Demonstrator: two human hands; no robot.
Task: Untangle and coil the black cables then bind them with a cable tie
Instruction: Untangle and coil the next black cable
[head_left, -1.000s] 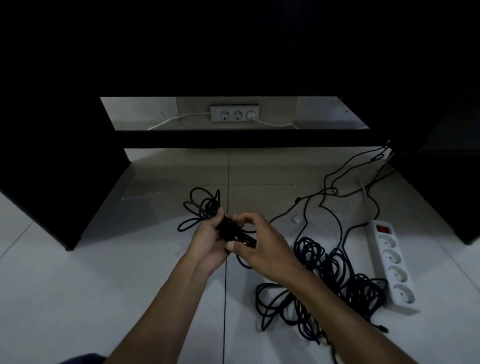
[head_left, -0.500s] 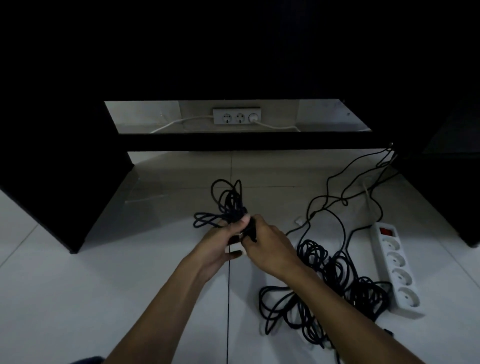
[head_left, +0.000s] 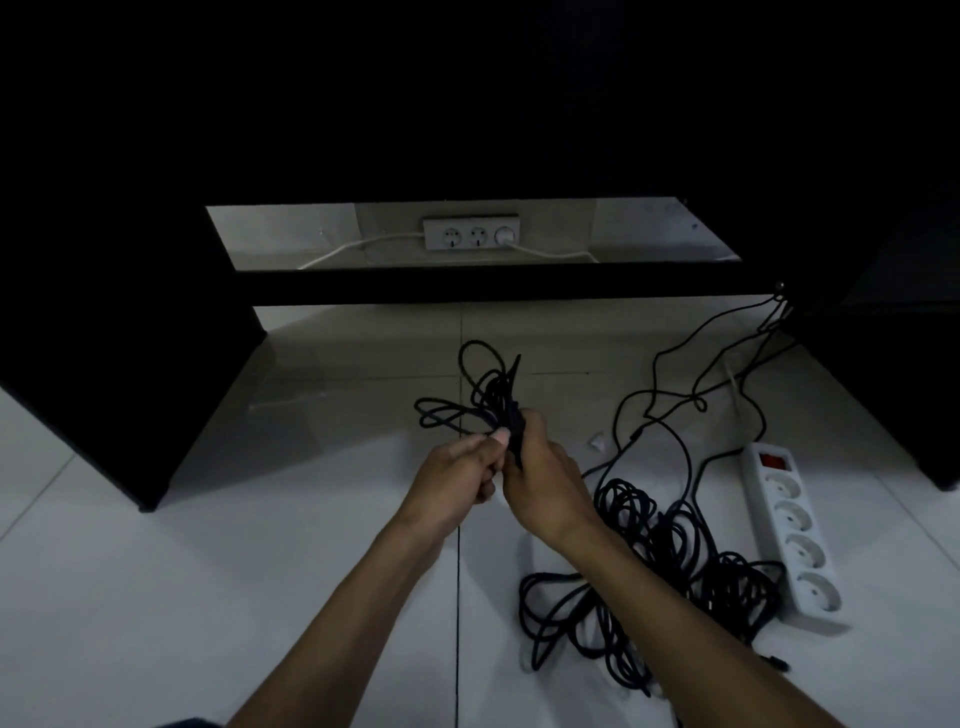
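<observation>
A small bundle of thin black cable (head_left: 485, 400) is gripped by both the left hand (head_left: 457, 480) and right hand (head_left: 545, 486) above the white tiled floor (head_left: 208, 571). A larger tangled heap of black cables (head_left: 654, 566) is left loose beside a white power strip (head_left: 789, 530); whether a tie is on cannot be told. Dark furniture (head_left: 130, 364) is set along the floor's far edge.

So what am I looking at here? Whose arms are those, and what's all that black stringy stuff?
Those arms belong to a person wearing a camera on their head, so you see what they see, looking down. The left hand and right hand both hold a small bundle of black cable in their grip. On the white tiled floor lies a bigger tangle of black cables beside a white power strip. Further back, another power strip sits beyond the dark furniture.
</observation>
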